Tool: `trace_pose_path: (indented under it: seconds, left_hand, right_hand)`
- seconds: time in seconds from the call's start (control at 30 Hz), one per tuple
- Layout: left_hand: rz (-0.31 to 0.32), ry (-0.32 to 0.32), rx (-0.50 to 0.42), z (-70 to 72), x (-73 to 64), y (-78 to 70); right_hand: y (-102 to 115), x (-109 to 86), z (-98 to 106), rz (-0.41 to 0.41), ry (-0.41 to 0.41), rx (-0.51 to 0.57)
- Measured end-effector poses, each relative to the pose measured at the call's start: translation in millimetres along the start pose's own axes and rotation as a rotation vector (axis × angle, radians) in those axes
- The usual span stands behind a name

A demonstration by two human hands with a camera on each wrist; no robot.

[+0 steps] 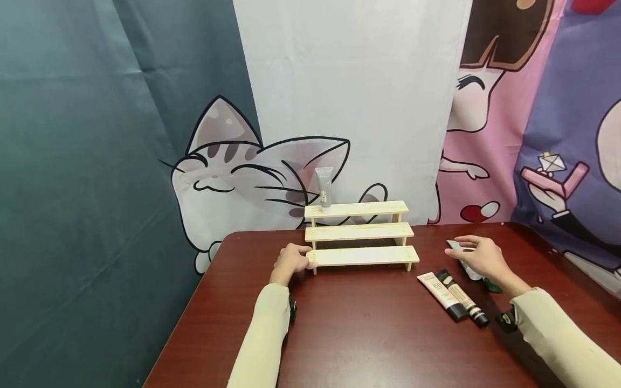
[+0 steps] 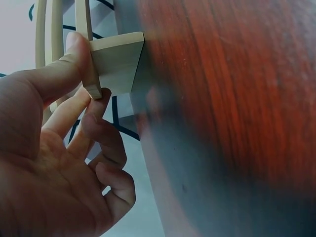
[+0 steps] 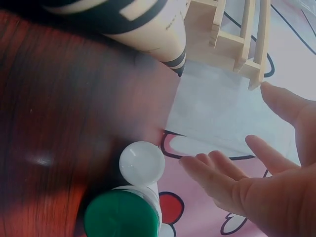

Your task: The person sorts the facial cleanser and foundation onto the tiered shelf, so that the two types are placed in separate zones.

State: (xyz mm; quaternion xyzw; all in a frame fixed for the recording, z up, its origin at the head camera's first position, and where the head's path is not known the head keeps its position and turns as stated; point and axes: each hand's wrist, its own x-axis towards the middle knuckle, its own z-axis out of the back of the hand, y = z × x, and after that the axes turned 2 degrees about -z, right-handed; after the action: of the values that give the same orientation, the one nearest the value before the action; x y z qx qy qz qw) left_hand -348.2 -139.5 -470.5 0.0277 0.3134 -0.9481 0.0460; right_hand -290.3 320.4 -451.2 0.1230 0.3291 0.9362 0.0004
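The left hand pinches the left end of the lowest tier of a pale wooden three-tier stand, thumb on top, apparently steadying it. A translucent grey tube stands upright on the top tier, near its left end. The right hand, fingers parted and holding nothing, reaches over a white-capped pale tube lying on the reddish-brown worktop, right of the stand; whether they touch is unclear. The step looks like picking up that tube; the next move calls for thumb and fingers to close around it, avoiding the neighbouring green cap.
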Motion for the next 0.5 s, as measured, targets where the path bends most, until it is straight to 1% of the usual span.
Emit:
trace_pose_path:
  seconds: [0.1,0.23,0.33,0.43,0.5]
  left_hand:
    - [0.003,0.006,0.007,1.2,0.1,-0.3]
    - [0.006,-0.001,0.009,2.7,1.2,-0.5]
    - [-0.002,0.001,0.013,3.0,1.2,-0.6]
    - [-0.005,0.012,0.016,1.7,-0.7,-0.5]
    - [-0.001,0.007,0.011,3.1,-2.0,1.3]
  right_hand:
    - [-1,0.3,-1,-0.006,0.005,-0.005]
    - [-5,3.0,0,-0.006,0.009,-0.022]
    - [-9,4.6,2,-0.002,0.01,-0.044]
    - [-13,5.0,4,-0.007,0.025,-0.063]
    - [-13,8.5,3,-0.009,0.043,-0.074]
